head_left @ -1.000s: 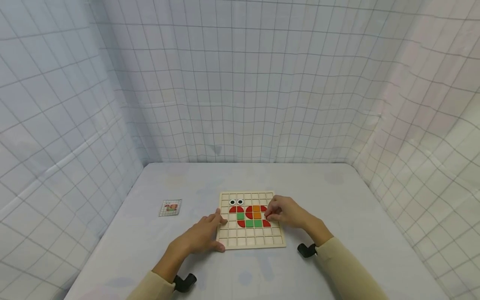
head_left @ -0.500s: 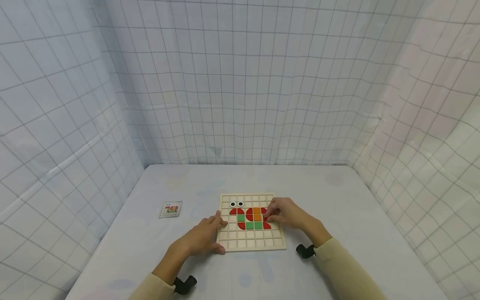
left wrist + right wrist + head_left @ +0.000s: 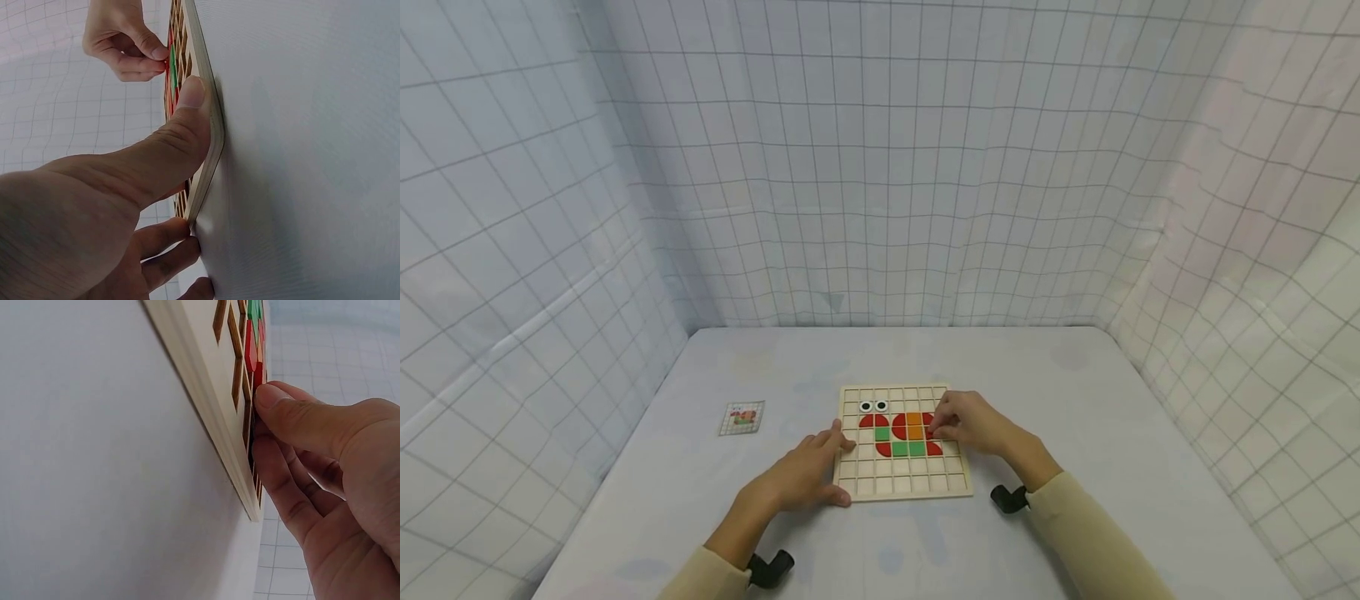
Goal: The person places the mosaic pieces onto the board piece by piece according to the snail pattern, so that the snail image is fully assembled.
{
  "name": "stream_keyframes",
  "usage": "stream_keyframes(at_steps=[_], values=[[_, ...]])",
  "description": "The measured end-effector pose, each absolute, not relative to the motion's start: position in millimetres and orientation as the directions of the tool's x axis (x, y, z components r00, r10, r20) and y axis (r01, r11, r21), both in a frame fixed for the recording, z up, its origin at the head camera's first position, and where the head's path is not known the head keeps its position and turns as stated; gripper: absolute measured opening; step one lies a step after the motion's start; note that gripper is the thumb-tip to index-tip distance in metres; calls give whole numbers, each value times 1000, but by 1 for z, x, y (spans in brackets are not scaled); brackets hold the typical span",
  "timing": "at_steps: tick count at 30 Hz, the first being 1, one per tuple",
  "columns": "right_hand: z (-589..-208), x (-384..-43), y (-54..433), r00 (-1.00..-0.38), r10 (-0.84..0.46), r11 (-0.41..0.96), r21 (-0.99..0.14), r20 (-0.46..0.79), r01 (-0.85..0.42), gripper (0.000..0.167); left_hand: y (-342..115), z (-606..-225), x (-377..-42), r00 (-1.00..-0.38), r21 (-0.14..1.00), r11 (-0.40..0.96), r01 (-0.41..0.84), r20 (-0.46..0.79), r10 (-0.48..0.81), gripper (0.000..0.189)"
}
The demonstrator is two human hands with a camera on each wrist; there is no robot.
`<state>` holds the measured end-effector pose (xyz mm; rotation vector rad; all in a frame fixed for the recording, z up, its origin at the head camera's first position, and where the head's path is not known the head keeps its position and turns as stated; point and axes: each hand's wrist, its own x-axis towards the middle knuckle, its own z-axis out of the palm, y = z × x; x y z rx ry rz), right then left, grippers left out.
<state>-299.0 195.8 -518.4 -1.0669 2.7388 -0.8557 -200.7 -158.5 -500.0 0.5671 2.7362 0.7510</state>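
Observation:
A square wooden grid board [image 3: 902,487] lies on the table, bearing flat red, green and orange tiles and two round eye tiles [image 3: 873,407]. My left hand [image 3: 805,471] rests along its left side, thumb straight over the near left corner, fingers at the left edge. At the board's right side, my right hand [image 3: 973,423] pinches a small red tile [image 3: 930,433] between thumb and fingers, low over a cell beside the orange tiles [image 3: 914,426]. Most of this tile is hidden by the fingertips. In the right wrist view, the thumb [image 3: 275,400] sits right at the red pieces.
A small picture card [image 3: 742,417] with a grid and a similar coloured figure lies on the table left of the board. White cloth walls [image 3: 880,167] with a grid pattern stand behind and on both sides of the white table [image 3: 1045,367].
My right hand has brought the red tile slightly left and down into the cell beside the orange tiles. My left hand and the board stay in place.

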Motion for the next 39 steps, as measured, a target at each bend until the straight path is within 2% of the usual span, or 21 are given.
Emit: stream_keyframes(at_steps=[28, 39], values=[[-521, -298, 188, -790, -603, 633, -535, 112, -559, 7, -162, -502, -203, -897, 540, 793, 283, -143, 418, 82], [-515, -294, 194, -791, -588, 614, -545, 168, -571, 6, -165, -503, -207, -897, 528, 799, 287, -144, 418, 87]])
